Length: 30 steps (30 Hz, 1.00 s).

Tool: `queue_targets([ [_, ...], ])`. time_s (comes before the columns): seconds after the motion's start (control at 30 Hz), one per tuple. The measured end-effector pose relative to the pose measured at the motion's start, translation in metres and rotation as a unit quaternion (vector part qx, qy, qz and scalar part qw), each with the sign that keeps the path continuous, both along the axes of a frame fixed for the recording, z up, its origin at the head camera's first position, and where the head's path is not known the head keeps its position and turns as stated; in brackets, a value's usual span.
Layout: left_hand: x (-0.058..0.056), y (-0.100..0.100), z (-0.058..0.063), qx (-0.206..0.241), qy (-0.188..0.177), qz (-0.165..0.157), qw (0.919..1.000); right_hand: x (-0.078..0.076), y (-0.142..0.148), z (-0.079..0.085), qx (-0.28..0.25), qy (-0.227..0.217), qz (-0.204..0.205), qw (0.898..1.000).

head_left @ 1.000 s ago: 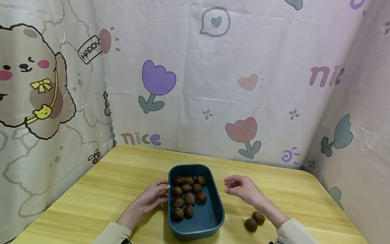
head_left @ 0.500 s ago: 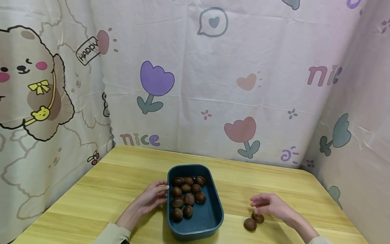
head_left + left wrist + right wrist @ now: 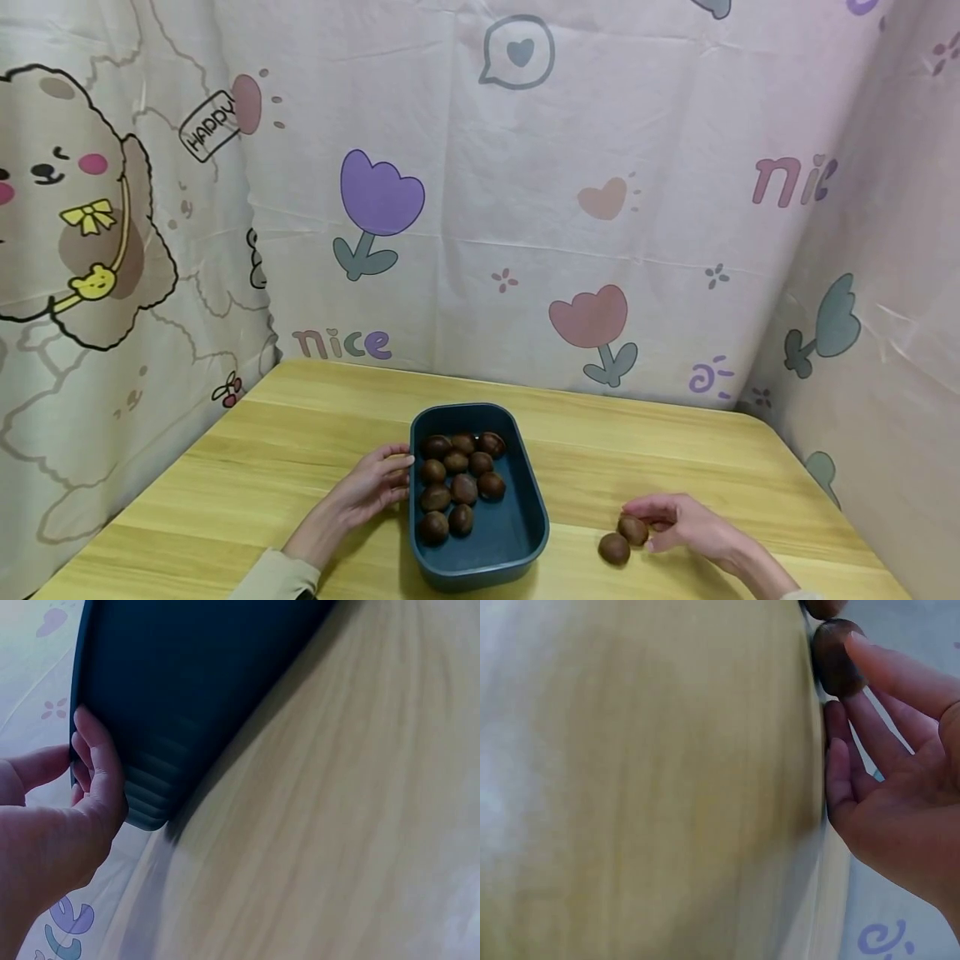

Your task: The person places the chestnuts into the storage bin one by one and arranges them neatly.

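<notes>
A dark blue rectangular container (image 3: 517,546) with rounded corners stands on the table, with several brown chestnuts (image 3: 463,489) inside, mostly at its left and far side. My left hand (image 3: 371,487) holds its left wall; the left wrist view has the thumb at the rim and the curved fingers (image 3: 105,761) against the outer side. To the right, two chestnuts sit side by side on the table. My right hand (image 3: 693,527) pinches the farther one (image 3: 632,529), thumb on one side and fingers on the other. The nearer chestnut (image 3: 614,548) lies right beside it.
The light wooden table (image 3: 322,408) has its far edge against a printed curtain (image 3: 465,317), and more curtain hangs on the left and right sides. Bare wood shows between the container and the two chestnuts on the right.
My right hand has moved from beside the container right and nearer, down to the two chestnuts, and its fingers have closed on one. The left hand has stayed at the container.
</notes>
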<state>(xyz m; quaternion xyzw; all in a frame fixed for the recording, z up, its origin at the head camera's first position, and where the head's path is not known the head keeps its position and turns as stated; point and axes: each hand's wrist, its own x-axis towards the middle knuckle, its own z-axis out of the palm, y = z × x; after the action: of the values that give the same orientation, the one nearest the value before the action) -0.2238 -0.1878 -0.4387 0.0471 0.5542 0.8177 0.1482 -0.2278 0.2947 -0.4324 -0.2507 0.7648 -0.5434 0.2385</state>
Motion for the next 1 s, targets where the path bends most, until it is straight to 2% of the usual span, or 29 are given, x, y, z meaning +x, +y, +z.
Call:
queue_targets([
  [0.17,0.000,0.000,0.001,-0.006,-0.003,0.004,1.0000,0.002,-0.009,-0.001,0.036,0.049,-0.028,0.998],
  [0.3,0.000,0.000,0.000,-0.003,-0.001,0.002,1.0000,0.004,-0.014,0.001,0.059,0.071,-0.046,0.995],
  [0.63,0.001,0.001,0.001,-0.003,-0.004,0.001,1.0000,-0.003,-0.015,0.008,0.112,0.092,-0.086,0.986],
  [1.0,0.000,0.000,0.001,0.003,-0.005,0.001,1.0000,-0.009,-0.036,0.023,0.099,0.090,-0.107,0.985],
])
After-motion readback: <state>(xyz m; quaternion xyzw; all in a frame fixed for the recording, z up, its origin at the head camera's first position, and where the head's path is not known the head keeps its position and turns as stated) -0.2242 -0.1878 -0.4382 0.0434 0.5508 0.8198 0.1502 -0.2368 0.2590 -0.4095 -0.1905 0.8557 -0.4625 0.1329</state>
